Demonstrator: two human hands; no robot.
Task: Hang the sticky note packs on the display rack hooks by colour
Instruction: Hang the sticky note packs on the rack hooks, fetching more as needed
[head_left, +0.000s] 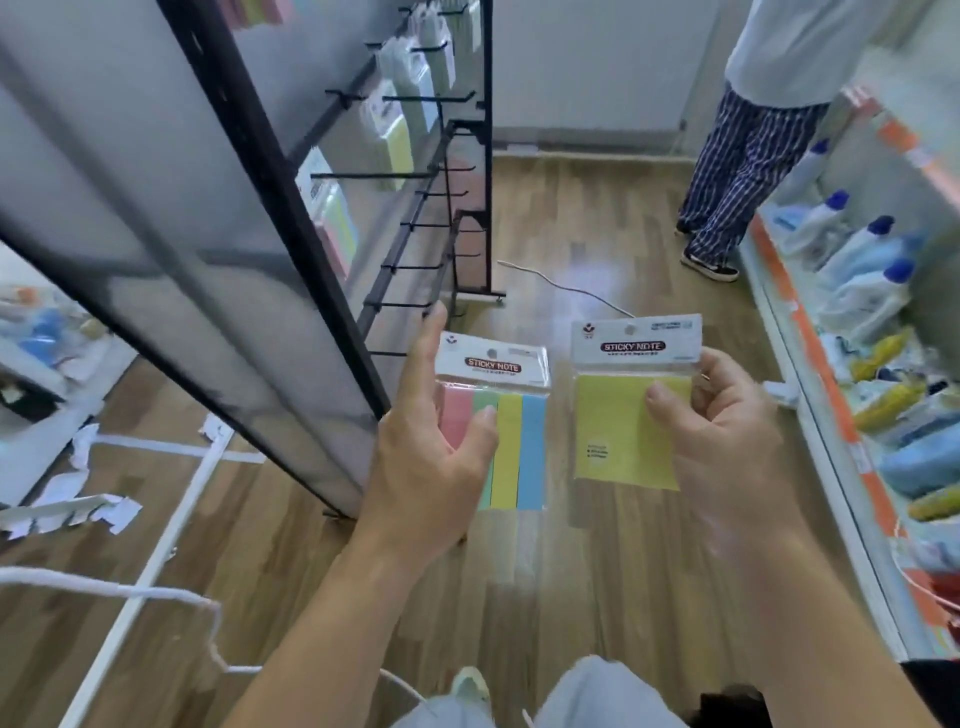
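the left hand (431, 447) grips a striped sticky note pack (511, 436), pink, green, yellow and blue, with the thumb across its front and the forefinger stretched up along the edge nearest the display rack (288, 208). this pack is held upright in the air just off the rack's near corner post, close to its lowest hooks (395, 267) and on none of them. the right hand (727, 431) pinches a plain yellow sticky note pack (618, 426) by its edge, thumb on the front, fingers curled behind. it sits beside the striped pack, on the side away from the rack, and the two packs are apart. several hanging packs (337, 223) show higher up the rack, blurred. across the aisle from the rack stands a shelf (823, 364) of blue-capped bottles (862, 244). beyond the rack's far end stands a person in striped trousers (737, 171).
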